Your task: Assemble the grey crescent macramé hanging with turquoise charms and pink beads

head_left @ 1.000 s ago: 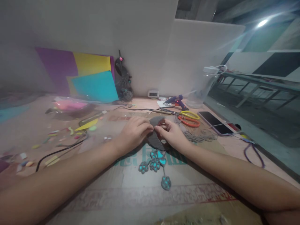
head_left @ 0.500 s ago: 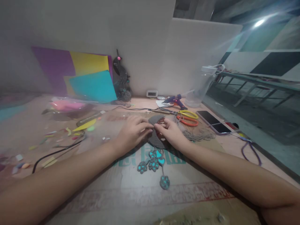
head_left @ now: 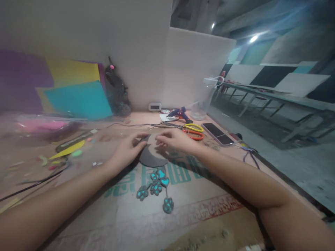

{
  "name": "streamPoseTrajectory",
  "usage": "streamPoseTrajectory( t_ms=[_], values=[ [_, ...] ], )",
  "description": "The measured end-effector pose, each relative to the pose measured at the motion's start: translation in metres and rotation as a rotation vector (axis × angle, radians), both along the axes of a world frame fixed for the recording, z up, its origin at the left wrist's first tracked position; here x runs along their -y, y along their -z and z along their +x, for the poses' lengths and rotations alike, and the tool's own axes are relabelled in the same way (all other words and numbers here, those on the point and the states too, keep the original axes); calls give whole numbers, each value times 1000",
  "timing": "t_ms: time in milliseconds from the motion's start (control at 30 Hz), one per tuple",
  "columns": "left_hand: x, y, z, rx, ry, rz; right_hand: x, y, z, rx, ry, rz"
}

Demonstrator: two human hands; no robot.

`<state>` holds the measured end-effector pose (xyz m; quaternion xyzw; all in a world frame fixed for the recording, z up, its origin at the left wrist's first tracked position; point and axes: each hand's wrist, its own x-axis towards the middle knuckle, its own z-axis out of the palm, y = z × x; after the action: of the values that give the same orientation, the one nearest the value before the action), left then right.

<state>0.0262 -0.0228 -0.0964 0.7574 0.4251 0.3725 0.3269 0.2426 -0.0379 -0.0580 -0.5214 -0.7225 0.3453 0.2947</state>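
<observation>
A dark grey crescent-shaped piece [head_left: 151, 160] lies flat on the cardboard in front of me. My left hand [head_left: 128, 148] grips its upper left edge between thumb and fingers. Over the opening of the crescent, my right hand [head_left: 174, 140] has its fingers curled together; whether anything is in them I cannot make out. Below the crescent several grey paw-shaped charms [head_left: 156, 187] with turquoise pads spread out on cords. Among them are turquoise heart charms [head_left: 164, 181].
Behind my hands lie scissors [head_left: 195, 131] with yellow and orange handles, a glue gun [head_left: 181, 113] and a small digital clock [head_left: 155, 106]. A phone [head_left: 217, 134] and a clear jug [head_left: 200, 104] stand right. Scraps and a yellow blade-like piece [head_left: 69, 150] are left.
The view has turned right, so everything sits further left. My right hand has come away from my left fingertips, and more of the crescent shows between the hands.
</observation>
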Motion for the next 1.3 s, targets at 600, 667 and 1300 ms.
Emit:
streamPoseTrajectory(
  t_ms=[600,667,1300],
  values=[
    [-19,-28,-21,-609,63,454,-69,32,114,518,380,214],
    [-19,-41,-19,-637,54,434,-67,26,111,471,393,246],
    [-24,-70,77,9,321,-3,2,-60,50,-151,87,255]
  ],
)
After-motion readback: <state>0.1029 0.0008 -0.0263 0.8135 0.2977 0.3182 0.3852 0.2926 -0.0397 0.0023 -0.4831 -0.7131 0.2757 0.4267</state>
